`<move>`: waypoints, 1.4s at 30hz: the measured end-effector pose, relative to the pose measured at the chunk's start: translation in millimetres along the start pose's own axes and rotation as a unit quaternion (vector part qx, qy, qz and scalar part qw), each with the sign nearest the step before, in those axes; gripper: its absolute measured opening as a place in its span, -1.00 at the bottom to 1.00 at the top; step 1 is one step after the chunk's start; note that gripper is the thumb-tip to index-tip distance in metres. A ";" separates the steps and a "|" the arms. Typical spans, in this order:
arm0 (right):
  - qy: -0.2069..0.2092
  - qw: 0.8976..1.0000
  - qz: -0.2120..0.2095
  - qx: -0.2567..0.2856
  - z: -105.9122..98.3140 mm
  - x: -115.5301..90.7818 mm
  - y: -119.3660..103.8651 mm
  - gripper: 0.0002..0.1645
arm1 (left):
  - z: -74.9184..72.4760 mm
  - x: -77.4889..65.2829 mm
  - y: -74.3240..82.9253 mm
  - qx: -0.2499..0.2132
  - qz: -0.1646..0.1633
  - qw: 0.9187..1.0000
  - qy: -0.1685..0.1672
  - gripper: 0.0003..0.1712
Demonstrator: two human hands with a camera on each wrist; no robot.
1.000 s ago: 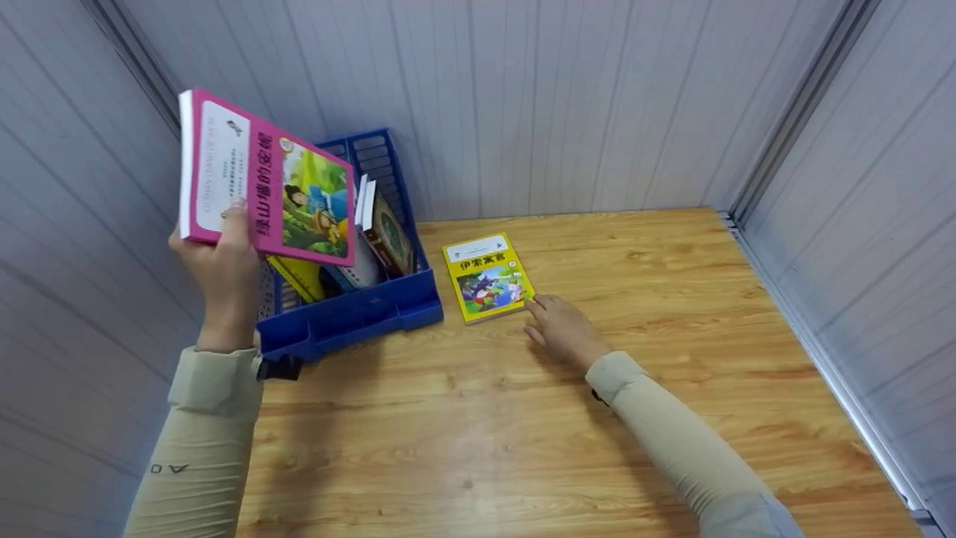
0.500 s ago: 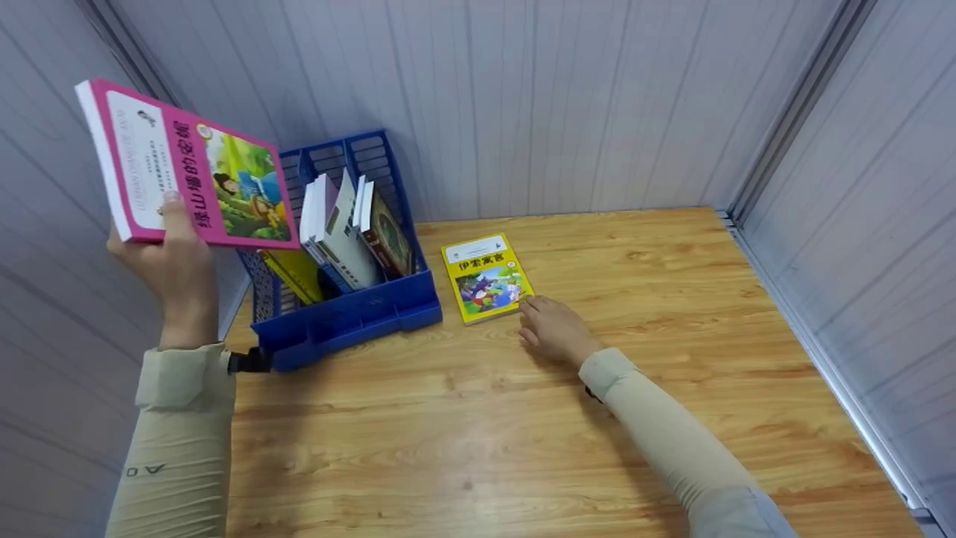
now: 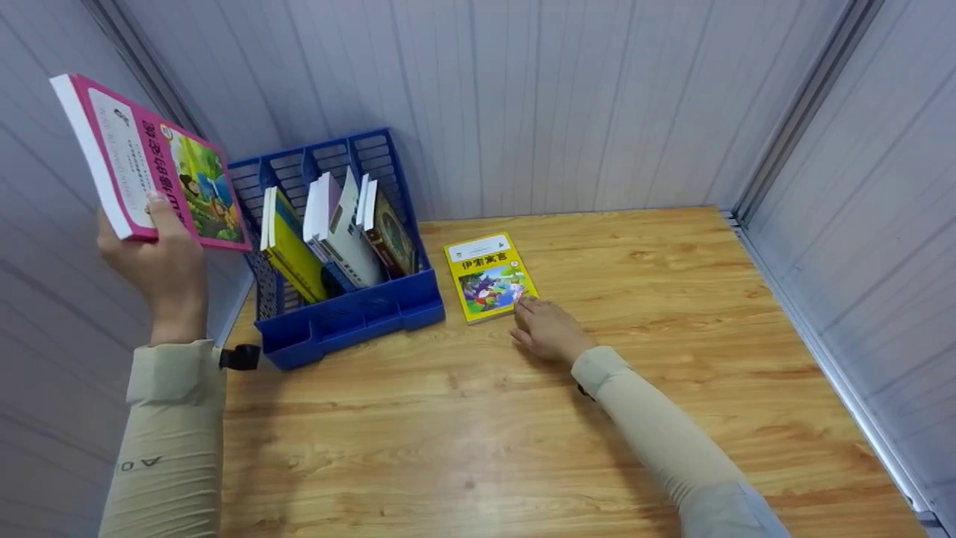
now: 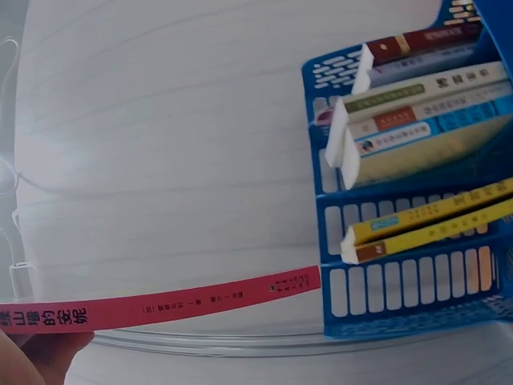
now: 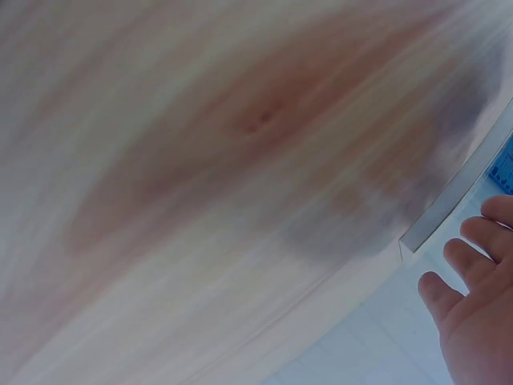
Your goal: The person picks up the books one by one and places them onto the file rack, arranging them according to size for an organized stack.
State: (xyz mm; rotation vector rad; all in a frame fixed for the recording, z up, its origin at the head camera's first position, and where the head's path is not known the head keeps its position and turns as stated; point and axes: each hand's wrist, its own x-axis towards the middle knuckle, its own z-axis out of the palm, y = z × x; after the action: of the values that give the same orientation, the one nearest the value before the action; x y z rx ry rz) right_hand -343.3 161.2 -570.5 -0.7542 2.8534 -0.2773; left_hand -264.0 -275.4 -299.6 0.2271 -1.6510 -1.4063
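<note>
My left hand (image 3: 164,261) grips a pink book (image 3: 160,168) by its lower edge, the thumb on its cover. The book is held up left of the blue file rack (image 3: 351,321). In the left wrist view its pink spine (image 4: 200,305) reaches toward the rack's slatted side. A yellow book (image 3: 489,276) lies flat on the table right of the rack, cover up. My right hand (image 3: 551,329) rests at its lower right corner, fingers extended over the edge. In the right wrist view that hand (image 5: 481,281) shows spread, loose fingers beside the book's page edge (image 5: 449,200).
In the rack stand yellow books (image 3: 295,250), white books (image 3: 343,235) and a dark brown book (image 3: 390,235), split among its compartments. Grey panel walls (image 3: 567,104) close in the wooden table (image 3: 635,284) at the back and both sides.
My left hand has carried the pink book leftward, away from over the rack, uncovering the yellow books there. The right hand has shifted slightly left along the flat yellow book's corner.
</note>
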 end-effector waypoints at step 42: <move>-0.020 1.000 0.019 0.006 3.4 9.4 -8.3 -0.18 | 9.1 7.1 -170.5 0.158 -0.108 0.976 -0.101 -0.36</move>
State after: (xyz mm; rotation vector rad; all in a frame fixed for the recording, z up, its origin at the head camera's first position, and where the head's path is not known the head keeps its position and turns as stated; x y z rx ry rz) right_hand -346.7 148.9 -573.0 -0.6940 2.8233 -0.2703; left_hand -343.6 -329.8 -440.7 0.4717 -2.0687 -1.3541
